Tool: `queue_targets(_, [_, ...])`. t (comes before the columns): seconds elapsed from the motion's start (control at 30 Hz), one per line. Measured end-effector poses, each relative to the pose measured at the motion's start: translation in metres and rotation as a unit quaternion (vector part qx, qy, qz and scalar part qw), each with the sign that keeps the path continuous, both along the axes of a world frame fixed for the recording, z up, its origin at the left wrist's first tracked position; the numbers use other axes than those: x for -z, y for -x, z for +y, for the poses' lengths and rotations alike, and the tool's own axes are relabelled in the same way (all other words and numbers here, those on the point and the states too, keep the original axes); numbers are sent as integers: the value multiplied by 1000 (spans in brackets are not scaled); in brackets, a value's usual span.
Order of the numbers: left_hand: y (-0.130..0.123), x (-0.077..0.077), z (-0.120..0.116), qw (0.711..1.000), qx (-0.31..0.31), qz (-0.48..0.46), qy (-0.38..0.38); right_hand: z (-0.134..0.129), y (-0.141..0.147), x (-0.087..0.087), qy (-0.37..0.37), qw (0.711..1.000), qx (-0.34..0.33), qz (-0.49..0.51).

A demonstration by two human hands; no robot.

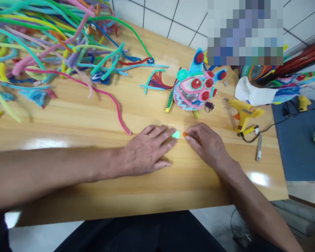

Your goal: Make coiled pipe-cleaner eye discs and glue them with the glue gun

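Observation:
My left hand (151,150) lies flat on the wooden table, palm down with fingers stretched out. Its fingertips touch a small mint-green disc (176,134). Just to the right, my right hand (206,143) is closed in a pinch on a small orange piece (185,134), close to the disc but apart from it. Behind the hands stands a colourful pipe-cleaner creature (193,87) with blue ears, red discs and a pink-trimmed body. A pink pipe cleaner (112,96) ends near my left fingers.
A large heap of coloured pipe cleaners (49,45) covers the back left. To the right lie a yellow glue gun (243,113) with a dark cord and a utility knife (258,148). A tasselled piece (157,80) lies beside the creature. The table's right edge is near the knife.

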State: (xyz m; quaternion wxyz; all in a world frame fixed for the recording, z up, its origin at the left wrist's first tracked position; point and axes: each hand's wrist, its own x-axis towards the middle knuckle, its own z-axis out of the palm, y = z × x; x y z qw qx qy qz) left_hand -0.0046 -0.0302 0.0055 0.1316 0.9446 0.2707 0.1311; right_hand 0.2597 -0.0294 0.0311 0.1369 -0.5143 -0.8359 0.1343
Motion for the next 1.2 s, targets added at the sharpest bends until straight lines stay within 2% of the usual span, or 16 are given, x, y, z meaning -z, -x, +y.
queue_targets(0.23, [0,0,0,1000,-1,6,-14,4,3,0,-11,999,-13,-44])
queue_targets(0.47, [0,2,-1,1000,-3,2,-20,0,7,-1,-77,997,3,7])
queue_targets(0.67, [0,1,0,1000,2,24,-20,-2,15,-2,-110,991,-56,-60])
queue_targets(0.83, [0,3,0,1000,4,11,-26,-1,17,1,-191,968,-123,-107])
queue_targets(1.0, [0,3,0,999,5,5,-47,1,18,5,-260,948,-155,-100])
queue_targets(1.2, [0,3,0,998,1,8,-55,3,20,4,-264,945,-158,-112])
